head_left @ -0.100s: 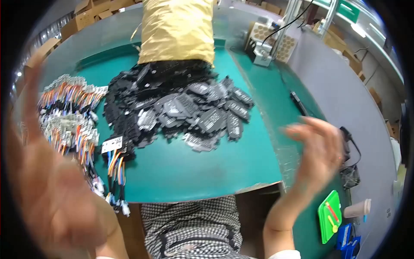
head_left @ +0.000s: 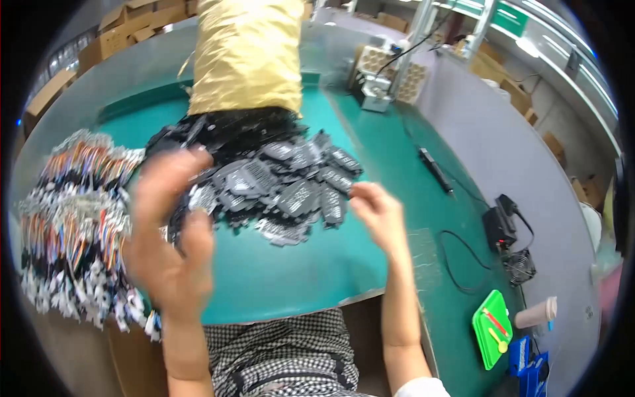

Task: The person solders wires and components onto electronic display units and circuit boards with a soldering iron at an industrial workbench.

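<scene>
On the green tabletop (head_left: 284,288), a heap of dark flat pieces (head_left: 297,198) with pale markings lay at the near end of a yellow sack (head_left: 248,59). The left hand (head_left: 170,255), blurred, was raised between this heap and the wire bundles to its left, covering part of the heap's left side; its thumb and fingers were spread apart. The right hand (head_left: 377,213) was at the heap's right edge, its fingers bent and close together, the tips nearest the outermost pieces; whether they touched or gripped a piece I could not tell.

At the far left, 2 rows of wire bundles (head_left: 73,248) lay 1 behind the other, with orange, blue and black leads and white plugs. To the right, a black pen-shaped tool (head_left: 434,171) lay on the bench. Nearer the person were a small fan (head_left: 520,266), a pale cup (head_left: 536,313) and a green tray (head_left: 480,334) holding a red item (head_left: 497,322) and a yellow item (head_left: 497,339).
</scene>
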A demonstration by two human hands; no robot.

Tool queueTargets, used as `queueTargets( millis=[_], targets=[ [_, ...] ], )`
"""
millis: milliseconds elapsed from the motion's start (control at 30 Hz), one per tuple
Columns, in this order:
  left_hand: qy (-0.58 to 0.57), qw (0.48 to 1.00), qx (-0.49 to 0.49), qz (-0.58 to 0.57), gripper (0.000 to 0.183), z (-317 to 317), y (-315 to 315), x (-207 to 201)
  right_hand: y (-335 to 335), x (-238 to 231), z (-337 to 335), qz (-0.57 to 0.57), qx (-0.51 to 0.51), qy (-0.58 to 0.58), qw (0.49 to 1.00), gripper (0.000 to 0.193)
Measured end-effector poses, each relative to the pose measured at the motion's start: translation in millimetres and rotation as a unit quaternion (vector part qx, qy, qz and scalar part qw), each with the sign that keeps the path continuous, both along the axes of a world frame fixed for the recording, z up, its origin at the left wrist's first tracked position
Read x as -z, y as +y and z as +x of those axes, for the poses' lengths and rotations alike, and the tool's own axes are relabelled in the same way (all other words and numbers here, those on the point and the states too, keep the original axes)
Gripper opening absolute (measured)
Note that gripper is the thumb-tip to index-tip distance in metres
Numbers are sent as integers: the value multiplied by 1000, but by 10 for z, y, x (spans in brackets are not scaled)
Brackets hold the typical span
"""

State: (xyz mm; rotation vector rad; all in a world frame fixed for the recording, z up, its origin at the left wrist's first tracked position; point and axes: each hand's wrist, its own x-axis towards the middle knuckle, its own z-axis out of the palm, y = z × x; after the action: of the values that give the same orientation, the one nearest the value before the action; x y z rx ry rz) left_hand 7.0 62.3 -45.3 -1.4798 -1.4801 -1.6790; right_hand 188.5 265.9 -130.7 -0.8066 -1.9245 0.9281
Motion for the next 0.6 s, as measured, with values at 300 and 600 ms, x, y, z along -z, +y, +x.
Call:
queueTargets(
  millis=[300,600],
  targets=[
    [79,866,-253,-424,75,107,1304,1468,238,906,-178,31,31,-100,994,39],
    [-29,923,-136,-357,49,12,1254,1532,282,909,-538,177,11,-69,982,60]
  ],
)
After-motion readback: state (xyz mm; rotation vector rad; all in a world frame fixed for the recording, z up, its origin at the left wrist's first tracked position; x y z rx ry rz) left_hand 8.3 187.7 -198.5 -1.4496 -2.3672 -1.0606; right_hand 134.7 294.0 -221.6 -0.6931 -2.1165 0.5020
